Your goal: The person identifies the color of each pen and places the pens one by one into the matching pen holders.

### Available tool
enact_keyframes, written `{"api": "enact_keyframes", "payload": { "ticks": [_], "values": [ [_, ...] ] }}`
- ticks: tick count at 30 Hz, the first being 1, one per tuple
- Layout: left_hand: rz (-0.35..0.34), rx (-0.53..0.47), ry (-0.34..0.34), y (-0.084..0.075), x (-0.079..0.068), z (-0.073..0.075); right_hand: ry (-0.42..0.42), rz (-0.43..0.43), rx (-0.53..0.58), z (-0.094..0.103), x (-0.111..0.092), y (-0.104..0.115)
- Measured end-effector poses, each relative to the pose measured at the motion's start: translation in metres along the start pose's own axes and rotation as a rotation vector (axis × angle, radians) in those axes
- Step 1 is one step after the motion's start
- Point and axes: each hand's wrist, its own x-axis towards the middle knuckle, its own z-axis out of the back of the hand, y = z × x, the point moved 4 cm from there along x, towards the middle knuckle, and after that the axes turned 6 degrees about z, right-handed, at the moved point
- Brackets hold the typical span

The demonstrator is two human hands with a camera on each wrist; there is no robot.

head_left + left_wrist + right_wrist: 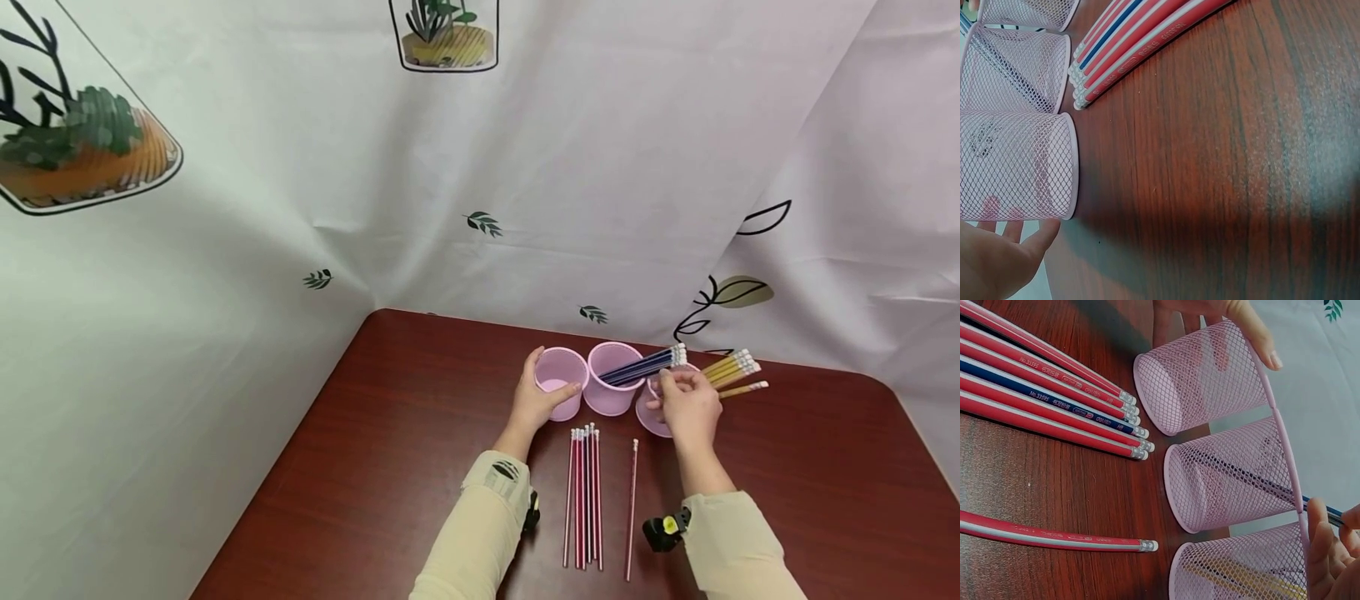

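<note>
L hand (534,406) has thumb + fingers round L pink mesh cup (564,407); mid cup (609,405) w/ dark-blue pencils (643,367) & R cup (651,421) w/ yellow pencils (729,371) alongside on bench (375,467); R hand (692,408) by R cup's rim, fingers narrow, can't tell if pinching a pencil; red pencils (578,500) + 1 blue one (1079,411) lie in front, lone red pencil (632,508) apart to their R

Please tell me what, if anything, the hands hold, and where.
The left hand holds the empty round pink mesh cup by its side; whether the right hand grips the navy pencils cannot be told.
</note>
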Motion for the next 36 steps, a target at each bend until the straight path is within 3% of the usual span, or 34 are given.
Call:
{"api": "enact_keyframes", "payload": {
  "ticks": [7,13,18,21,27,36],
  "values": [
    [-0.003,-0.002,0.001,-0.002,-0.001,0.000,0.015,0.042,0.010,0.000,-0.007,0.002],
    [0.000,-0.001,-0.004,-0.004,-0.002,0.001,0.187,0.135,-0.034,-0.019,-0.025,0.000],
    [0.005,0.007,-0.002,-0.004,-0.002,0.001,0.398,0.221,-0.281,-0.038,-0.044,-0.016],
    [0.004,0.007,-0.001,-0.003,-0.002,0.000,0.476,0.292,-0.451,-0.047,-0.054,-0.028],
    [-0.006,-0.002,0.000,-0.003,-0.001,0.000,0.512,0.390,-0.636,-0.059,-0.067,-0.043],
    [-0.025,0.002,-0.009,-0.004,-0.002,0.000,0.507,0.470,-0.795,-0.065,-0.070,-0.049]
  ]
}}
